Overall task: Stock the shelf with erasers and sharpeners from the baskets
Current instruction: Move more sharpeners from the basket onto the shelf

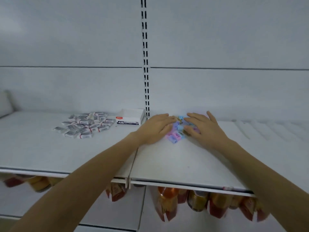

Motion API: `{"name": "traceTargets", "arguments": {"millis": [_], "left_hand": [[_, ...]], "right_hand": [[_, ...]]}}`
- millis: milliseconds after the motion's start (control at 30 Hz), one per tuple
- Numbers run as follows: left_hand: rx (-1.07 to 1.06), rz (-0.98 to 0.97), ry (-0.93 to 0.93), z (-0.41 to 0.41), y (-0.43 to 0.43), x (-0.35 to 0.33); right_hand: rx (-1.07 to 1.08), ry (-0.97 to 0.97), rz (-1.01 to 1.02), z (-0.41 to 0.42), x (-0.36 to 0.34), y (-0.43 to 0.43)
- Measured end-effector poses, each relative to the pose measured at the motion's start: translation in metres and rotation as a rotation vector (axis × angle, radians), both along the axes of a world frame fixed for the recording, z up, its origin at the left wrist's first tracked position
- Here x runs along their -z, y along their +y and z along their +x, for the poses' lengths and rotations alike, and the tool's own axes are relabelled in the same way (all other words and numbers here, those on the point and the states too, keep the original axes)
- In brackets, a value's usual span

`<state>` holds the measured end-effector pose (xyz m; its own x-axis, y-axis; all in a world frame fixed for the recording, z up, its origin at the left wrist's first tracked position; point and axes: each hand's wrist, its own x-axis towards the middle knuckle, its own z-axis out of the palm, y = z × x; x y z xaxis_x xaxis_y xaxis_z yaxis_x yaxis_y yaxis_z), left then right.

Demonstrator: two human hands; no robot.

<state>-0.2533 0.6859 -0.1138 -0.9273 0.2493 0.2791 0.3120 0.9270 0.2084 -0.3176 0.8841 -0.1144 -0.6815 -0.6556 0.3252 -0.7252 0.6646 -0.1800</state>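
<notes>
A heap of small pastel sharpeners point(177, 132), pink, blue and purple, lies on the white shelf point(167, 161) near its back wall. My left hand point(154, 127) rests flat against the heap's left side, fingers straight. My right hand point(203, 126) lies flat over its right side, fingers spread and covering part of it. Farther left on the shelf, several wrapped white erasers point(84, 125) lie in a loose pile. No basket shows.
An open white eraser box point(130, 117) marked 48 stands between the erasers and the slotted upright point(145, 64). Red and orange packets point(209, 203) hang under the shelf's front edge. A grooved panel point(275, 131) covers the shelf's right end.
</notes>
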Motion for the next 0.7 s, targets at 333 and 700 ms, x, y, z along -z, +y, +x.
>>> {"name": "traceTargets", "arguments": {"millis": [333, 700], "left_hand": [[-0.04, -0.279, 0.117, 0.094, -0.129, -0.088], [-0.429, -0.213, -0.006, 0.267, -0.313, -0.112]], "right_hand": [[-0.368, 0.191, 0.036, 0.09, -0.057, -0.118], [-0.676, 0.132, 0.125, 0.194, -0.073, -0.335]]}}
